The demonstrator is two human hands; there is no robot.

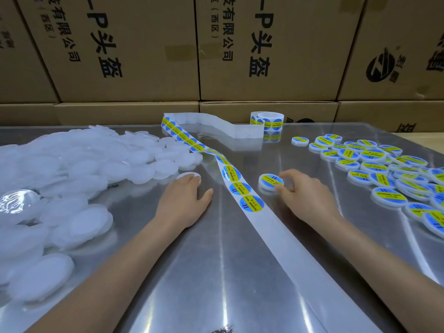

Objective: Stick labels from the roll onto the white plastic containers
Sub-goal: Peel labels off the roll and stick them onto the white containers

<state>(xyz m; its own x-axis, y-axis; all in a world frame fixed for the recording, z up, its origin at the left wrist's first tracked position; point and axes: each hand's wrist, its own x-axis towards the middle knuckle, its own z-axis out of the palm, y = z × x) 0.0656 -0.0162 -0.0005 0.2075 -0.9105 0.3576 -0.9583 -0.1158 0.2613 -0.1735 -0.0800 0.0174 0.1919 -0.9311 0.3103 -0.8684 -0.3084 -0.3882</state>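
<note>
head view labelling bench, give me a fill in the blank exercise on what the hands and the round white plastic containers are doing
1. The right hand pinches a round white plastic container that already carries a ____.
2. The left hand rests its fingers on a ____ round white container.
3. The white backing strip of round blue and yellow labels lies ____ the two hands.
4. The heap of labelled containers lies on the person's ____ side.

Missing words: label; bare (unlabelled); between; right
</note>
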